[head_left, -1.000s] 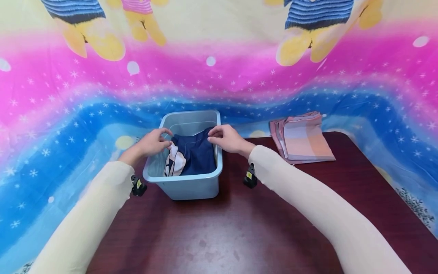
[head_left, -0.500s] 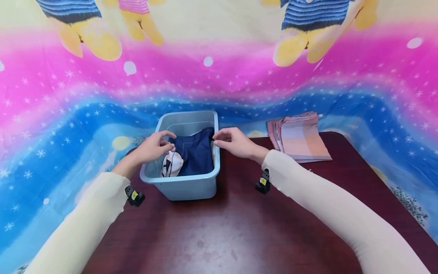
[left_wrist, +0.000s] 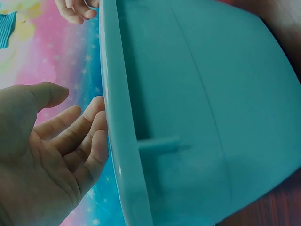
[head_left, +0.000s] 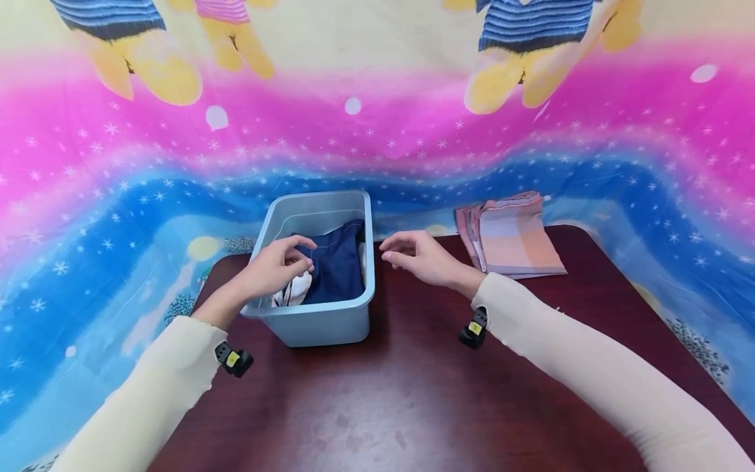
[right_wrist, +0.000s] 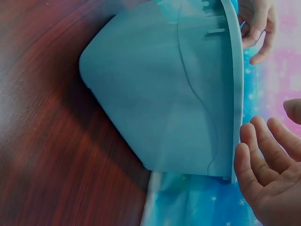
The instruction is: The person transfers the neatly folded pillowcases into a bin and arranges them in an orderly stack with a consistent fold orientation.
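Note:
A light blue plastic bin [head_left: 327,326] stands on the table, with a folded dark navy garment [head_left: 337,272] inside it. Beside the navy cloth, at the bin's left, lies a white piece with dark markings [head_left: 299,289]. My left hand [head_left: 276,265] hovers over the bin's left side, fingers loosely bent and holding nothing; it hides part of the clothes. Just right of the bin's right rim is my right hand [head_left: 420,257], its fingers relaxed with nothing between them. In the right wrist view, the bin's outer wall [right_wrist: 155,89] fills the middle beside my fingertips.
A folded pink and orange checked cloth [head_left: 513,239] lies at the table's back right. The dark red-brown wooden table [head_left: 377,406] reaches toward me. A colourful printed curtain [head_left: 377,131] hangs behind and around it.
My right hand has drawn away from the navy garment, rightward past the bin's rim. My left hand has let go of the white cloth, which now lies lower in the bin.

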Demonstrator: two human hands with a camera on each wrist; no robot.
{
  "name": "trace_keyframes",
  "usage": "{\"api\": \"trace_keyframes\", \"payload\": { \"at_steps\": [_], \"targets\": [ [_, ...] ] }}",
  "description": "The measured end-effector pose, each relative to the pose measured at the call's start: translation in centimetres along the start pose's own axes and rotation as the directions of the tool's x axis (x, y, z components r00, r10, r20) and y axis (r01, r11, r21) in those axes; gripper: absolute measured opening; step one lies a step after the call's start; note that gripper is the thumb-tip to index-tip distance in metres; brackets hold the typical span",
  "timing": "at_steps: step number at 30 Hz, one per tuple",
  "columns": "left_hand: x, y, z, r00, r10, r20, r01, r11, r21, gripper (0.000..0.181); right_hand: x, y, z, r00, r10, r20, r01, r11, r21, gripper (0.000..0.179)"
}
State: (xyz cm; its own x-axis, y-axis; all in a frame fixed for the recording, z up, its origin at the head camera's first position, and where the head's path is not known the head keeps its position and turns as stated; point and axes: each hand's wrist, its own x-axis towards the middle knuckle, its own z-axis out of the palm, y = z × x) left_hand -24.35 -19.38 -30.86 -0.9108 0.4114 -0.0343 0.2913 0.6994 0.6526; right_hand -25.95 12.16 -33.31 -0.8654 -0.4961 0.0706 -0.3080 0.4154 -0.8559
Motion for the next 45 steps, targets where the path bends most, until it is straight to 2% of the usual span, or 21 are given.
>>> {"api": "trace_keyframes", "payload": {
  "at_steps": [4, 8, 13, 19, 23, 32, 36, 45],
  "targets": [
    [-0.2, 0.5, 0.5, 1.0, -0.019, -0.01, 0.019, 1.0, -0.016, 0.035, -0.8, 0.1, -0.5, 1.0, 0.002, -0.002, -0.002, 1.0, -0.016, 0.027],
    [-0.4, 1.2, 0.9, 1.0, -0.01, 0.0, 0.01, 0.999, -0.043, 0.034, -1.6, 0.4, -1.1, 1.0, 0.003, -0.007, -0.003, 0.999, -0.032, 0.029],
    [-0.7, 1.8, 1.6, 1.0, 0.027, 0.013, -0.026, 0.997, -0.067, 0.034, -2.5, 1.2, -1.7, 1.0, 0.011, -0.024, -0.012, 0.999, -0.042, 0.028],
    [-0.9, 3.1, 2.6, 0.996, 0.084, 0.025, -0.08, 0.989, -0.127, 0.033, -3.4, 2.2, -2.4, 0.999, -0.026, -0.048, 0.024, 0.999, -0.034, 0.025],
    [-0.9, 3.9, 3.6, 0.994, 0.1, 0.041, -0.092, 0.981, -0.173, 0.033, -4.0, 3.2, -2.8, 0.998, -0.029, -0.051, 0.028, 0.999, -0.022, 0.025],
    [-0.6, 5.4, 5.8, 0.989, 0.141, 0.04, -0.125, 0.954, -0.272, 0.032, -5.4, 5.2, -4.0, 0.997, 0.037, -0.066, -0.039, 0.999, -0.027, 0.027],
    [-0.3, 6.0, 6.6, 0.987, 0.155, 0.037, -0.139, 0.952, -0.272, 0.032, -5.7, 5.8, -4.4, 0.995, 0.054, -0.082, -0.056, 0.998, -0.022, 0.028],
    [0.3, 8.1, 7.3, 0.984, 0.172, 0.042, -0.153, 0.949, -0.277, 0.031, -5.6, 6.4, -5.3, 0.99, 0.087, -0.11, -0.092, 0.995, -0.038, 0.03]
  ]
}}
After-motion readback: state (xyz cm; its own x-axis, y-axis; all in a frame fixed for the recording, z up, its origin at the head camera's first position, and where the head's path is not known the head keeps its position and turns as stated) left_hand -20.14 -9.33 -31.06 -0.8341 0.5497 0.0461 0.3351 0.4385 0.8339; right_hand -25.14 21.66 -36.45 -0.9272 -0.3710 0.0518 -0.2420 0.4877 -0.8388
